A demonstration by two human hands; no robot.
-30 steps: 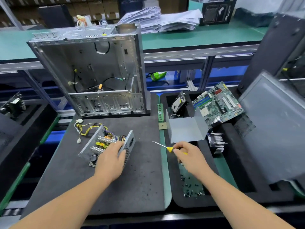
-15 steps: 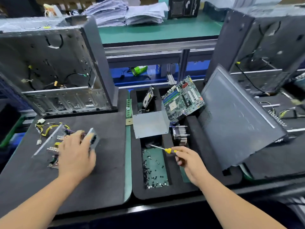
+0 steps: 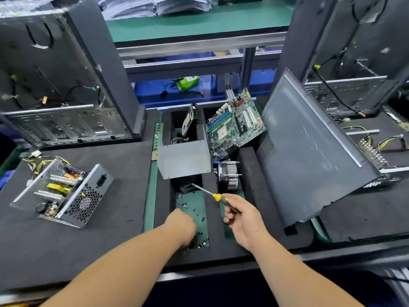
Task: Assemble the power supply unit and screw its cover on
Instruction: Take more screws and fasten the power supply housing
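The open power supply unit [image 3: 64,191] lies on the black foam mat at the left, its circuit board and yellow wires exposed. Its bent grey metal cover [image 3: 183,160] stands in the foam tray at centre. My left hand [image 3: 180,227] reaches down into the tray's green-bottomed recess among several small black screws [image 3: 194,211]; its fingertips are hidden, so whether it holds one is unclear. My right hand [image 3: 243,218] grips a yellow-and-black screwdriver [image 3: 212,194], whose tip points up-left toward the cover.
An open computer case [image 3: 66,85] stands behind the mat at the left. A motherboard [image 3: 234,122], a heatsink fan [image 3: 228,173] and a leaning grey side panel [image 3: 309,156] crowd the right. Another case [image 3: 354,52] stands far right.
My left hand left the power supply unit and moved right into the screw recess. The view swung right. My right hand keeps hold of the screwdriver.
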